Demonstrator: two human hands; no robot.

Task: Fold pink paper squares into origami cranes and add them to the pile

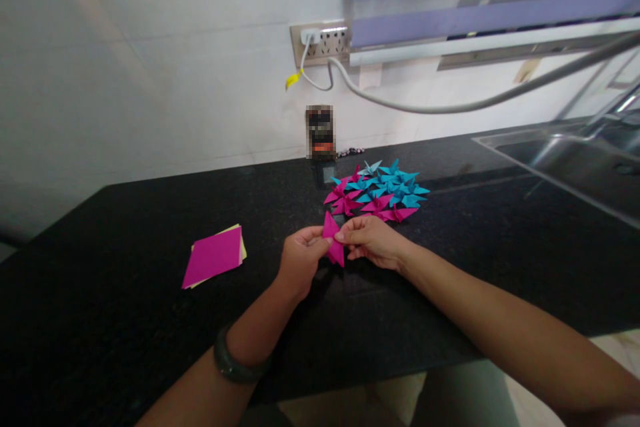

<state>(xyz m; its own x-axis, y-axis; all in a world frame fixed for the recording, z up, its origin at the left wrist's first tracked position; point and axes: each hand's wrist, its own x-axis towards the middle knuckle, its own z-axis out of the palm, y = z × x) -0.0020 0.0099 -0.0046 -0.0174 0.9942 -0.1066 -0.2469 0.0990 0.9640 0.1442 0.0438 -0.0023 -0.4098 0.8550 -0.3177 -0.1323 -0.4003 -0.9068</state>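
Note:
Between my two hands is a folded piece of pink origami paper (332,225), held upright above the dark counter. My left hand (303,257) pinches its left side, thumb in front. From the right, my right hand (375,240) grips the same piece between thumb and fingers. Just beyond it lies a group of finished paper cranes: blue cranes (395,183) at the back and right, pink cranes (345,203) at the front and left, and a pale grey-blue crane (371,167) at the rear. A stack of square paper (214,256), pink on top with yellow edges showing, rests to the left.
The black countertop (125,320) runs along a white wall. A blurred-out dark packet (321,132) stands against the wall beside a small beaded strand (351,152). Above are a power socket (327,43) and a grey cable (425,109). A metal sink (575,153) is at the right.

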